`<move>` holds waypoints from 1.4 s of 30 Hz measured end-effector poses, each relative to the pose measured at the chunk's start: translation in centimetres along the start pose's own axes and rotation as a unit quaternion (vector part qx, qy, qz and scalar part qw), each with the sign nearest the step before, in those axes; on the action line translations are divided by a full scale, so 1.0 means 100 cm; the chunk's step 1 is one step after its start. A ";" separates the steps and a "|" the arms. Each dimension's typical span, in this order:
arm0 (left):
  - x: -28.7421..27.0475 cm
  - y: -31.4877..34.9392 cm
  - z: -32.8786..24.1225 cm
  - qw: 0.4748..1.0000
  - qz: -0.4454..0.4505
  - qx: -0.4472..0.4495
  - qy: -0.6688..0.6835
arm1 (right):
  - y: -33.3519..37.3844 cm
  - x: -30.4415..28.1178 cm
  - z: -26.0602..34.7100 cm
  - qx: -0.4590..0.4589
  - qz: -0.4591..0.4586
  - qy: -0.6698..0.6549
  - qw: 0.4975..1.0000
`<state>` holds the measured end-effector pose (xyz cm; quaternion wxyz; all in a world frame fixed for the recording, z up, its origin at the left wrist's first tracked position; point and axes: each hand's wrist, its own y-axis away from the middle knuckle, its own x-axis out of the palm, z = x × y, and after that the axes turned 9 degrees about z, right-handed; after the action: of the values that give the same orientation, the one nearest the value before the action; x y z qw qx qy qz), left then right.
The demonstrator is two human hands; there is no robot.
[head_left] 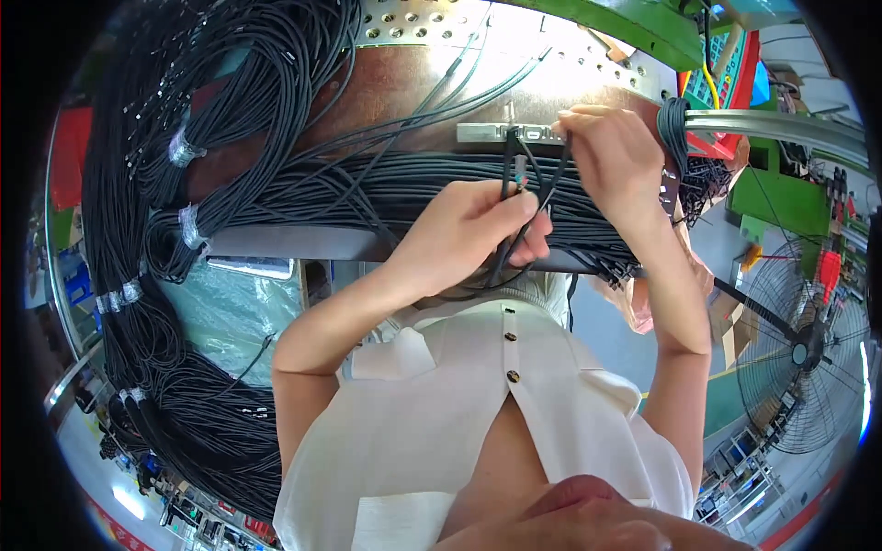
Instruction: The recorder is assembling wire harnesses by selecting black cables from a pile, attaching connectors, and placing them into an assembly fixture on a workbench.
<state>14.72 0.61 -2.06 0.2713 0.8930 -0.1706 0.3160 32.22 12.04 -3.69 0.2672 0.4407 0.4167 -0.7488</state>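
Several black cables run through my left hand [473, 225], whose fingers are closed round them just in front of the bench edge. One cable [520, 170] in that grip shows a short stripped end with small coloured wires. My right hand [616, 161] pinches another black cable [557, 170] at the right end of a metal block [478, 133]. That block has slots and a small light port along it, and a cable end stands at its middle. The tip between my right fingertips is hidden.
A thick row of black cables [303, 188] lies along the bench, with coiled bundles [184, 151] tied in clear wrap at the left. A perforated metal plate [404, 28] borders the back. At the right stand a fan [804, 354] and a metal rail [781, 124].
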 end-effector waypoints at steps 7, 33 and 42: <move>-0.007 0.008 -0.012 0.989 -0.027 0.136 -0.056 | 0.003 0.026 0.007 0.127 0.002 -0.225 0.966; 0.002 -0.018 -0.030 0.992 -0.057 0.041 0.107 | 0.019 -0.011 -0.019 0.087 0.093 -0.090 0.988; -0.003 -0.022 -0.014 0.988 0.004 0.034 0.151 | 0.016 -0.005 -0.017 0.095 0.103 -0.102 0.985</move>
<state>14.87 3.21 -2.21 0.2621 0.8430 -0.1202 0.4541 34.45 12.65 -4.33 0.3408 0.4258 0.2663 -0.7948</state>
